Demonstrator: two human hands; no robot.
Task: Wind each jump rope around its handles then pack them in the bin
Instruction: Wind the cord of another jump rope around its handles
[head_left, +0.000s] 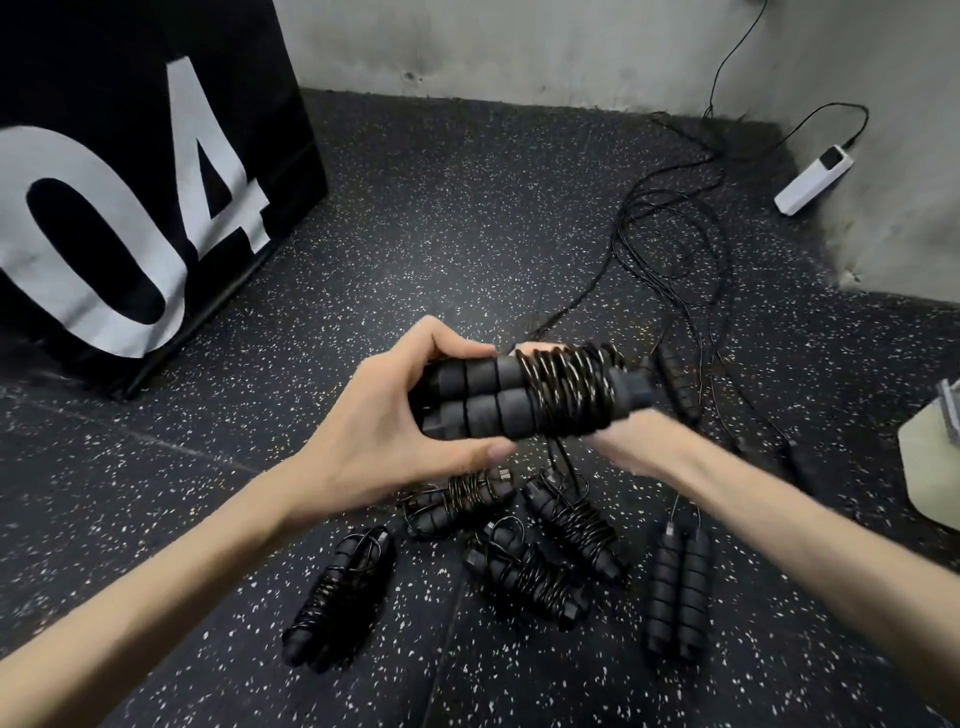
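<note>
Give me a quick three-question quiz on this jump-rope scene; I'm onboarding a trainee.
1. True or false: the left hand grips the paired handles.
2. How many wound jump ropes lie on the floor nearest the camera: (a) two, (b) four, (c) six?
3. What white item lies by the wall?

Key: 1 true. 2 b, e.g. the leftmost bundle. 3 a power strip.

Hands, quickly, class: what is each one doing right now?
Left hand: grips the paired handles.
Right hand: blurred, partly hidden behind the wound rope; cannot tell.
</note>
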